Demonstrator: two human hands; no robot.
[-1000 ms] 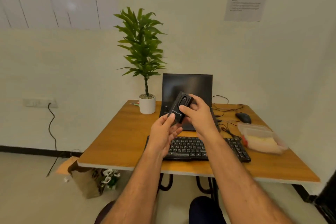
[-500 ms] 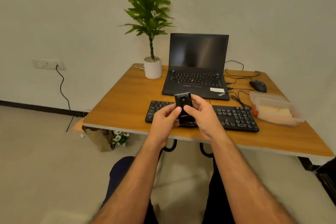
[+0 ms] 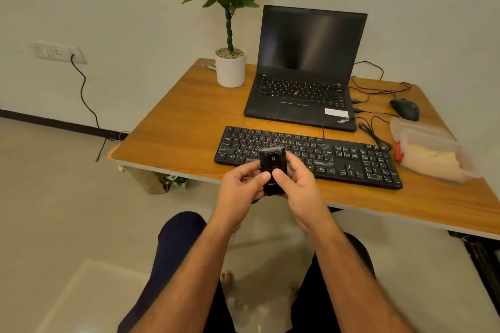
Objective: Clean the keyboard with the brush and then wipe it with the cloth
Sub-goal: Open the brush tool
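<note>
Both hands grip a small black device (image 3: 272,170) above the near table (image 3: 176,127) edge: left hand (image 3: 240,192) and right hand (image 3: 299,186) pinch it, thumbs on top. The keyboard (image 3: 351,159) lies just behind. At right, a clear lidded container (image 3: 430,151) holds something pale yellow; contents otherwise unclear.

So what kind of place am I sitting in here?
Most likely a small office or home workspace: a wooden desk against a plain wall holds an open laptop, a separate black keyboard and a mouse, with a potted plant beside them.
</note>
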